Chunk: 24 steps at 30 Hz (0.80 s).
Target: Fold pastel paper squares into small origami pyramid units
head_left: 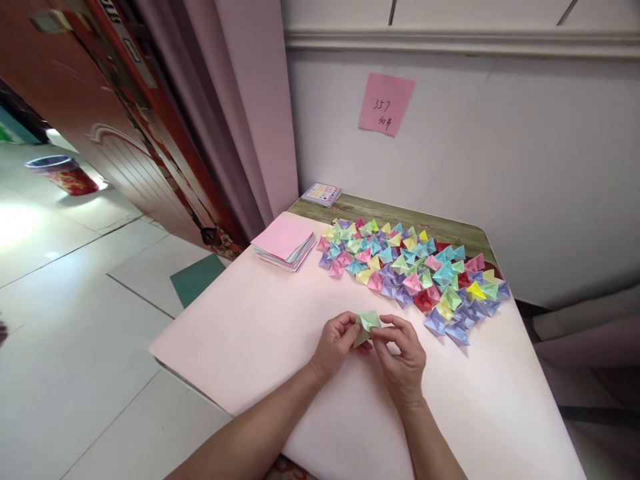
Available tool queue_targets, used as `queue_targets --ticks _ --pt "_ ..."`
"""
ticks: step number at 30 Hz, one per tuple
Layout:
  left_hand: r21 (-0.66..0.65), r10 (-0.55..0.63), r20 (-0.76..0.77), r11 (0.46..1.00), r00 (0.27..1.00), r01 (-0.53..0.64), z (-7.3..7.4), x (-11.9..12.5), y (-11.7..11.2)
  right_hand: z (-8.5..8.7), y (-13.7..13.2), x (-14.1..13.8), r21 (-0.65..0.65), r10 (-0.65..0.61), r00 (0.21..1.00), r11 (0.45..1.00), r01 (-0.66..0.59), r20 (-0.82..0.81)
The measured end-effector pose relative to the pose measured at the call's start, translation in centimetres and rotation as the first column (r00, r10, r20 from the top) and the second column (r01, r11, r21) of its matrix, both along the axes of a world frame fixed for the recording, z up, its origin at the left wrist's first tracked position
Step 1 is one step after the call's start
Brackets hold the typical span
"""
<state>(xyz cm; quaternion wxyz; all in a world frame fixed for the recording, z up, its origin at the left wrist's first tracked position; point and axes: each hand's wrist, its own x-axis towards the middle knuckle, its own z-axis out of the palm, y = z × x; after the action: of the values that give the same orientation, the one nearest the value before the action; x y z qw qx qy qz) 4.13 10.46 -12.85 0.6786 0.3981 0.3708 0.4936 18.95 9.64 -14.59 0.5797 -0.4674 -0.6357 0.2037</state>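
Note:
A light green folded paper piece [368, 321] is held over the near part of the pale tabletop [240, 333]. Closed on its left side is my left hand [336, 341], thumb on top of the paper. My right hand [401, 353] pinches the opposite edge between thumb and fingers. Just beyond my hands lie several rows of small folded paper boats [413, 285] in purple, green, pink, yellow, red and blue. To the left of them is a stack of square paper sheets [285, 238], pink on top.
A packaged paper pack [323, 194] sits at the table's back left corner. A pink note [387, 105] with handwriting is on the wall. On the floor at left are a green sheet [197, 279] and a red bin [67, 177], near an open door [115, 120].

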Motion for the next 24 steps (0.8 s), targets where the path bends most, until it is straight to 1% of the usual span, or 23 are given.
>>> queue_targets --ticks 3,7,9,11,13,17,24 --pt "0.013 -0.012 0.015 1.000 1.000 0.012 0.1 0.1 0.0 0.1 -0.3 0.0 0.039 -0.024 0.999 0.999 0.022 0.027" --pt "0.084 0.011 0.027 0.996 1.000 -0.013 0.3 0.2 0.0 0.4 -0.3 0.0 0.084 -0.035 0.999 0.996 0.032 0.038" --pt "0.113 0.032 -0.005 0.993 0.999 -0.031 0.4 0.3 0.1 0.6 -0.3 0.0 0.072 -0.036 0.999 0.997 0.034 0.026" --pt "0.121 0.045 -0.030 0.992 0.999 -0.041 0.4 0.3 0.2 0.8 -0.2 0.1 0.030 -0.039 0.999 0.999 0.039 -0.001" --pt "0.120 0.051 -0.036 0.992 0.998 -0.046 0.4 0.3 0.2 0.9 0.0 0.1 0.010 -0.028 1.000 1.000 0.028 -0.011" --pt "0.101 0.057 -0.046 0.993 0.997 -0.052 0.3 0.3 0.2 1.1 0.2 0.3 0.050 0.013 0.999 0.999 -0.015 0.032" --pt "0.042 0.008 -0.019 0.999 1.000 -0.008 0.0 0.1 -0.1 1.0 0.0 0.3 0.047 0.000 0.998 0.999 -0.003 0.063"
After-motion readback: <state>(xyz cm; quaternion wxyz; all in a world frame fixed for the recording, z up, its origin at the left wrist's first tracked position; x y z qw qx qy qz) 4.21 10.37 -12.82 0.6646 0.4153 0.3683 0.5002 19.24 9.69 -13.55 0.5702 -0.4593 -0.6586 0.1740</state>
